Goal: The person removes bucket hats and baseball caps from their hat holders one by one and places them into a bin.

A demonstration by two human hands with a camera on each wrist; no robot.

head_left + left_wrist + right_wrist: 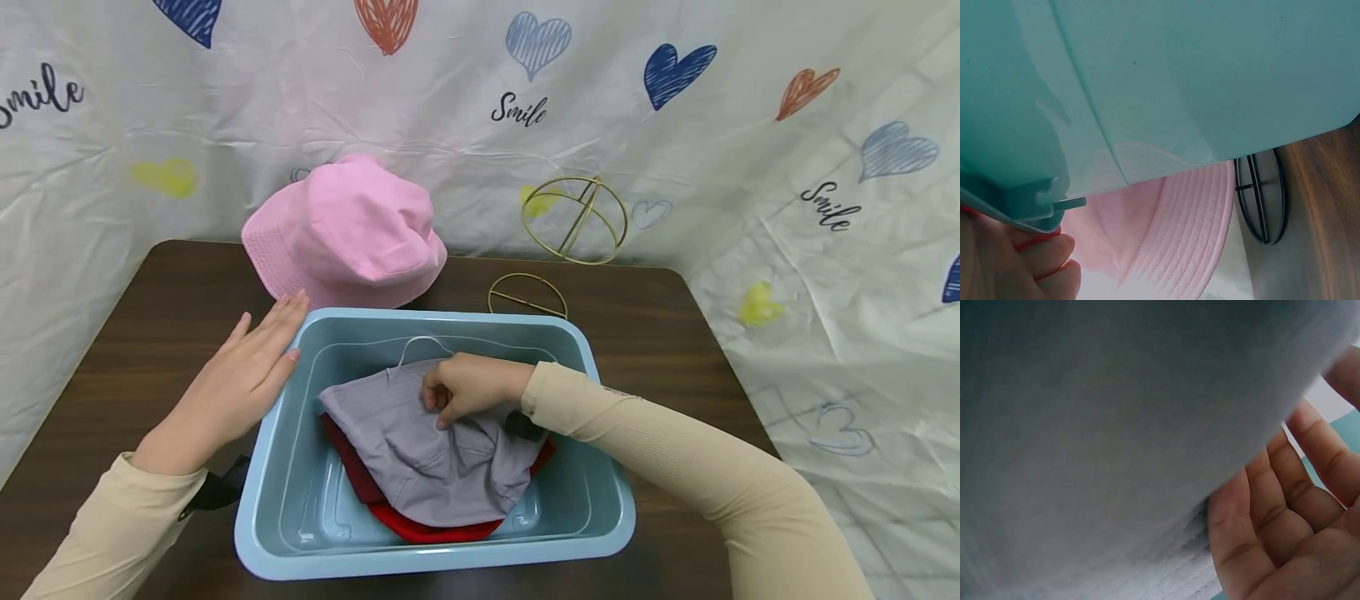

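A light blue plastic basin [435, 563] stands on the dark wooden table. Inside it a grey bucket hat [420, 450] lies over dark red and bright red cloth [442, 533]. My right hand [468, 385] is at the grey hat's upper part, fingers loosely curled; in the right wrist view the fingers [1272, 512] lie along the fabric, the thumb apart. At the basin's left rim my left hand [240, 379] rests with its fingers straight, pointing toward a pink bucket hat [367, 225] behind the basin. The basin's wall [1147, 81] fills much of the left wrist view.
Behind the basin stands a gold wire hat stand with an upright ring [573, 250] and a lower ring [528, 302]. A thin white cord [423, 339] loops by the grey hat. White cloth with printed hearts hangs behind the table [667, 333].
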